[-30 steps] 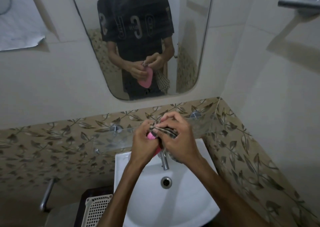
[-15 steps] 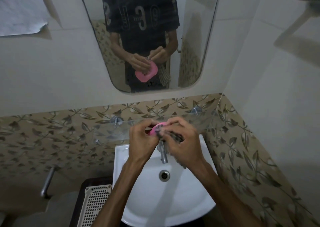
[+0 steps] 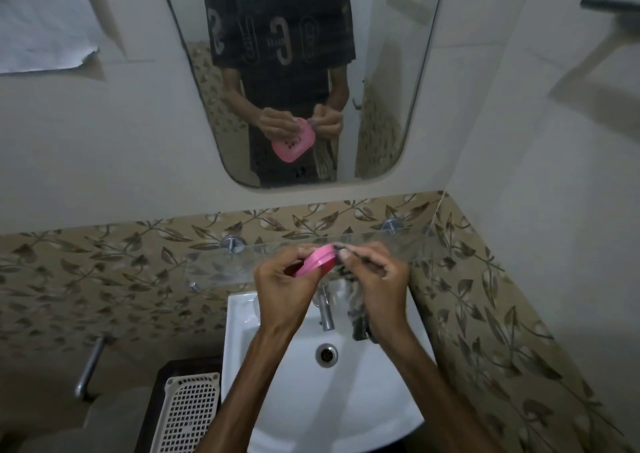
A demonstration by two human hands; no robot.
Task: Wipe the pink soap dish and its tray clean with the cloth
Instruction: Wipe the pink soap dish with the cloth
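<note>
Fingers (image 3: 304, 253) of the left hand (image 3: 284, 290) curl round the pink soap dish (image 3: 317, 262), which has tipped edge-on since a moment ago; the right hand (image 3: 375, 279) pinches the cloth (image 3: 360, 321) against its right rim, above the washbasin (image 3: 332, 393), before the glass shelf (image 3: 214, 265).

Both forearms are bare from elbow to wrist, with no watch, ring or band on the left hand (image 3: 282, 288) or the right hand (image 3: 375, 281). The rounded wall mirror (image 3: 398, 71) reflects a dark short-sleeved T-shirt (image 3: 280, 47) with faint fine stripes and large pale block letters and numerals across the chest, worn over dark trousers.
</note>
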